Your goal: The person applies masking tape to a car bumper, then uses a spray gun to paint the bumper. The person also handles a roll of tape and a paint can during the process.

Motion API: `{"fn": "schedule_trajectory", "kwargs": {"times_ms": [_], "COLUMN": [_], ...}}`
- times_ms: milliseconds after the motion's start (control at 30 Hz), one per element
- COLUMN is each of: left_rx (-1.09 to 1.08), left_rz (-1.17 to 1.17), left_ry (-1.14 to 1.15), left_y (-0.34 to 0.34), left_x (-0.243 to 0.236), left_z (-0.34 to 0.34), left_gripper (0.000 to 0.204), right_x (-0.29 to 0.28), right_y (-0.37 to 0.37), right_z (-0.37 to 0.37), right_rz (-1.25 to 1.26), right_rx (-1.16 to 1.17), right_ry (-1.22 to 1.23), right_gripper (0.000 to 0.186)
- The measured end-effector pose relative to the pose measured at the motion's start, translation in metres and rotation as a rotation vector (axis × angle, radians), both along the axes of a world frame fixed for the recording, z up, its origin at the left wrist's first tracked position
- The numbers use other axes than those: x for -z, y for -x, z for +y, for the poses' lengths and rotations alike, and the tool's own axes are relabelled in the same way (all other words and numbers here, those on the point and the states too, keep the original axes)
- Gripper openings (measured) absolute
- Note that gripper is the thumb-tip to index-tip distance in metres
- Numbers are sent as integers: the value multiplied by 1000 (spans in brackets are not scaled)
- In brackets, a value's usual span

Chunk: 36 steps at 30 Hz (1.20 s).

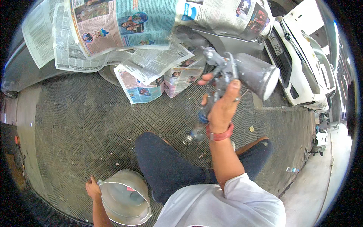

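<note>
In my right hand (pixel 223 106) is a grey-stained paint spray gun (pixel 217 72), held off the floor with my fingers wrapped round its grip. A cloudy grey paint cup (pixel 261 73) with a pale end is attached to it and points to the right. The lower end of the gun has a metal fitting near my red wristband. At the lower left, my left hand (pixel 93 189) is closed at the rim of a metal pot (pixel 140 181), where a side handle sits. The pot is tilted, with its opening toward me, and a small red patch shows inside.
Newspaper sheets (pixel 151 62) cover a grey car body panel (pixel 227 43) ahead of me. A white car (pixel 302 75) stands at the right. Below is a textured dark floor (pixel 83 125). A clear bottle (pixel 292 170) lies at the right.
</note>
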<state>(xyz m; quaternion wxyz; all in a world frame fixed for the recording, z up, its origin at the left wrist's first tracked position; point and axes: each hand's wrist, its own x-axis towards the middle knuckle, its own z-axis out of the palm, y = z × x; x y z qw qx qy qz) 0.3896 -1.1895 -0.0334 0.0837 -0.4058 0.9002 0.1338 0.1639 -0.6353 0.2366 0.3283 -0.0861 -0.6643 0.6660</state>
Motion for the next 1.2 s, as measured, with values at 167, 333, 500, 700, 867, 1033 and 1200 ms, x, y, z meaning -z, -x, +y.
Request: {"fn": "schedule_trajectory", "kwargs": {"times_ms": [167,333,500,700,867,1033,1200], "left_rx": [-26,-17,-12,126,431,818,1246], "left_rz": [-11,-42,-25,-245,-580,-153,372], "left_ry": [-20,-99,-84,-7,382,295,-473], "left_y": [3,2,-3,3,41,131,142], "left_x": [-1,-4,1,2,-32,-70,-122], "left_z": [-4,-2,-3,-10,10,185,515], "left_gripper": [74,74,75,70,61,54,45], "right_x": [-29,-51,-73,-86,-94,-85,-76], "right_y": [-25,-41,-34,-24,-23,-25,-25], "right_z": [60,100,168,284,355,396,414], "right_rz": [-175,-135,-197,-212,-198,-147,-208], "right_rx": [222,58,52,208,300,310,118], "right_ry": [-14,40,51,48,42,55,206], "right_gripper": [71,70,70,68,68,68,68]}}
